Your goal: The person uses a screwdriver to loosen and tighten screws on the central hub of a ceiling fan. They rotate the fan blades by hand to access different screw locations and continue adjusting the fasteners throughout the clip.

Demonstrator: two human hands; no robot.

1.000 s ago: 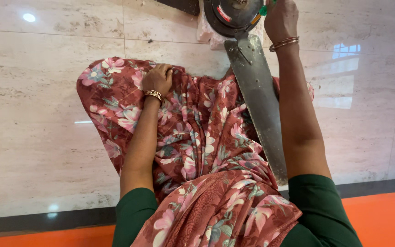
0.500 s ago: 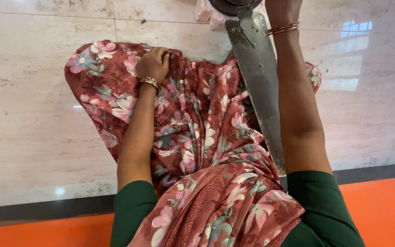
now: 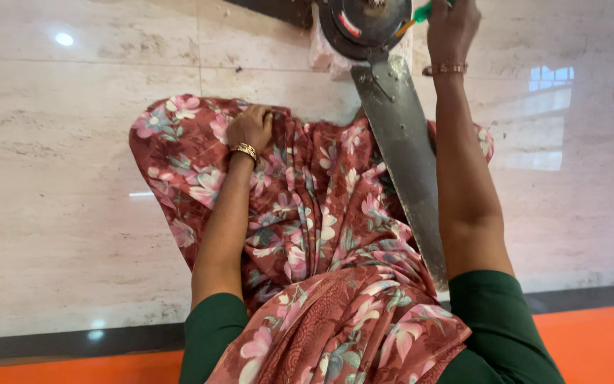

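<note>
I am seated on a pale marble floor, my lap covered by a dark red floral cloth. My left hand rests fingers curled on the cloth near its far edge; a gold bangle sits at the wrist. My right hand is up at the top of the view, closed around a thin green-handled tool beside a round dark metal disc. From that disc a long flat grey metal blade runs toward me, lying between my arms on the cloth.
A pale pink crumpled bit of plastic lies just behind the disc. A dark strip and an orange band border the marble at the near edge. A window's reflection shines on the floor at right.
The view has shifted slightly up and down between frames. My left hand stays on the cloth and my right hand stays up by the disc; no clear movement of the blade.
</note>
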